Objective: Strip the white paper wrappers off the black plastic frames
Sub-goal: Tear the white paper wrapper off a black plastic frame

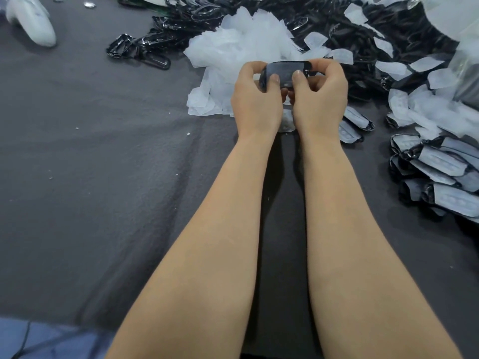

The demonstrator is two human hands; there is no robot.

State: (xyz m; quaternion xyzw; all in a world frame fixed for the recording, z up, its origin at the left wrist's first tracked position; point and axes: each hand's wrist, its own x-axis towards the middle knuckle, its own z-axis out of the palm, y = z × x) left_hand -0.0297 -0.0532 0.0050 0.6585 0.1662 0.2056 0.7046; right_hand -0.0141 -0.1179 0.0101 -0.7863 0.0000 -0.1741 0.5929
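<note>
Held frame: the held frame is a black plastic piece with rounded ends, lying crosswise between the two hands, a little above the middle of the view – toward 12 o'clock. Its face looks dark and a bit greyish; whether some paper is on it I cannot tell.
Left hand: the left hand grips the left end of the frame, the fingers curled over its far edge and the thumb pressed on the near face.
Right hand: the right hand grips the right end in the same way, its thumb on the face just beside the other thumb. The two hands are close together, almost touching under the frame.
Loose wrappers: a pile of white paper wrappers lies just behind the hands, from 11 to 12 o'clock.
Bare frames: a big heap of black frames fills the top, 12 to 2 o'clock, with some white pieces scattered on it; a few frames lie apart at 10 o'clock.
Wrapped frames: a stack of frames in white paper lies at 3 o'clock – well apart from the hands.
Small paper piece: one white scrap lies on the cloth between the wrists.
Surface: a dark grey cloth lies under everything.
</note>
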